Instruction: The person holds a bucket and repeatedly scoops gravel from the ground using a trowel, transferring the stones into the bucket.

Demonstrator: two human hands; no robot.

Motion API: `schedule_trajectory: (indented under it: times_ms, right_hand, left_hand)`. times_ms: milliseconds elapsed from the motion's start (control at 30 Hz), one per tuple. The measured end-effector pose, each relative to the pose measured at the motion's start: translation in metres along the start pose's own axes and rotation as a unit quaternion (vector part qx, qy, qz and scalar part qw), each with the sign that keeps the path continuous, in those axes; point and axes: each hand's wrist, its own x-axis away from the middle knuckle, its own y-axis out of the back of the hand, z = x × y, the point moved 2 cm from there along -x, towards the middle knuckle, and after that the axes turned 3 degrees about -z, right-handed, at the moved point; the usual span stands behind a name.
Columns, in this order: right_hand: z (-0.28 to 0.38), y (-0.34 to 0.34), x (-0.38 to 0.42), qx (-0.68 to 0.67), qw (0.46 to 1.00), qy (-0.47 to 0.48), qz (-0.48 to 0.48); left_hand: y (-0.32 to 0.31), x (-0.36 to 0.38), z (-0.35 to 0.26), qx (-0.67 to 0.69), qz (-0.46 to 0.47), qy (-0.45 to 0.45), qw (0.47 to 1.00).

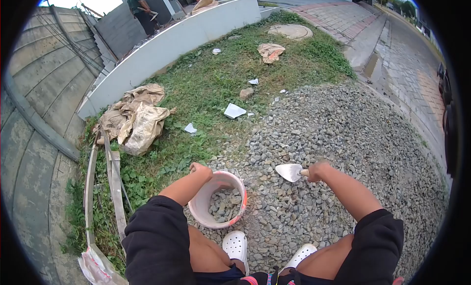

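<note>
A: What do we have in our hands?

B: Our right hand is closed round the handle of a trowel. The blade points left and sits just above the gravel, and we see no stones on it.

A: And the left?

B: Our left hand grips the far left rim of the bucket, fingers curled over the edge. The bucket is tipped, its mouth turned toward the gravel on the right, and it is partly filled with grey stones.

A: Where does the bucket sit?

B: At the near left edge of the gravel, where the stones meet the grass. It is just beyond our white clogs, and the trowel is a little to its right and farther off.

A: What else lies around us?

B: Crumpled sacks lie on the grass to the far left, near a low white wall. Scraps of paper are scattered over the grass, and another sack lies farther away. Bent wooden strips lie at the near left beside a concrete wall.

A: Anyone else?

B: A person stands far off, behind the white wall. A paved road runs along the right.
</note>
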Motion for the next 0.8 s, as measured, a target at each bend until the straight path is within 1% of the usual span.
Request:
schedule_trajectory:
  times_ms: [100, 200, 267, 333, 467, 533, 633, 800]
  right_hand:
    - [0.0, 0.0, 0.001, -0.004, 1.0, -0.003, 0.001]
    - [0.001, 0.002, 0.004, -0.006, 1.0, -0.002, 0.001]
    - [0.001, 0.004, 0.007, -0.008, 1.0, -0.001, 0.0]
    - [0.003, 0.007, 0.012, -0.012, 1.0, 0.001, -0.004]
    - [-0.002, -0.003, -0.003, -0.011, 1.0, -0.001, 0.003]
    - [-0.003, -0.004, -0.005, 0.0, 1.0, 0.011, -0.015]
    - [-0.002, -0.004, -0.005, -0.01, 1.0, 0.002, 0.0]
    - [-0.001, -0.001, 0.0, -0.008, 1.0, 0.0, -0.007]
  left_hand:
    - [0.001, 0.005, 0.002, 0.005, 0.002, 0.001, 1.0]
    - [0.001, 0.008, 0.002, 0.013, -0.016, -0.006, 1.0]
    - [-0.003, -0.001, 0.002, 0.04, -0.043, -0.044, 0.997]
    - [-0.001, 0.005, 0.002, 0.042, -0.043, -0.045, 0.997]
    - [-0.001, 0.003, 0.002, 0.04, -0.037, -0.045, 0.998]
    - [0.001, 0.007, 0.003, 0.04, -0.038, -0.046, 0.997]
    - [0.001, 0.011, 0.003, 0.041, -0.042, -0.05, 0.997]
    - [0.001, 0.008, 0.003, 0.03, -0.038, -0.05, 0.998]
